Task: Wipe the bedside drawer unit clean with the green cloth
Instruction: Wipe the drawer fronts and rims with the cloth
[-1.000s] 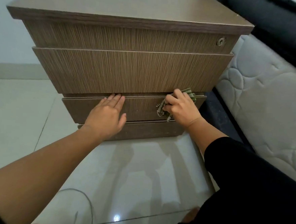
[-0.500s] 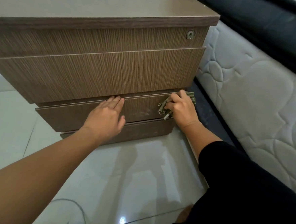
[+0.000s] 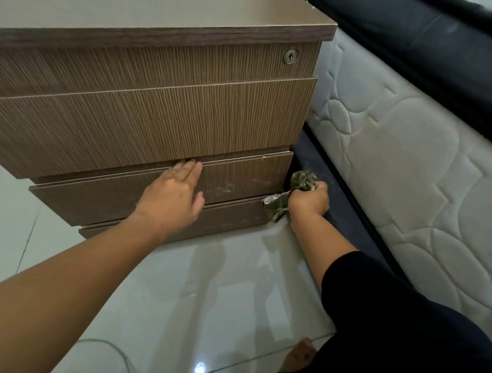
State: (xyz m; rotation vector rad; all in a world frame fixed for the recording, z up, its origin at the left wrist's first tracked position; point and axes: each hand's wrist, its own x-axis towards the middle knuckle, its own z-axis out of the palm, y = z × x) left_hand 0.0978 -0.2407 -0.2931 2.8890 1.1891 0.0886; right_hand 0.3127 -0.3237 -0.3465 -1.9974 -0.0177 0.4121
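The brown wood-grain drawer unit (image 3: 162, 116) stands on the tiled floor, with a round lock (image 3: 290, 56) at its top right. My left hand (image 3: 174, 193) lies flat on the lowest drawer front, fingers together and touching the gap above it. My right hand (image 3: 309, 198) is closed around the crumpled green cloth (image 3: 300, 181) at the unit's lower right corner, between the unit and the bed base. A corner of the cloth hangs against the bottom plinth. Pale smudges show on the lowest drawer front (image 3: 239, 183).
A quilted white mattress (image 3: 414, 174) on a dark bed base (image 3: 351, 205) stands close along the unit's right side, leaving a narrow gap. Glossy pale floor tiles (image 3: 203, 285) lie in front. A thin cable (image 3: 116, 352) curves on the floor at bottom left.
My right hand has slid with the cloth from the lowest drawer's front to the unit's right corner and lower. The view has swung right. My left hand stays on the drawer.
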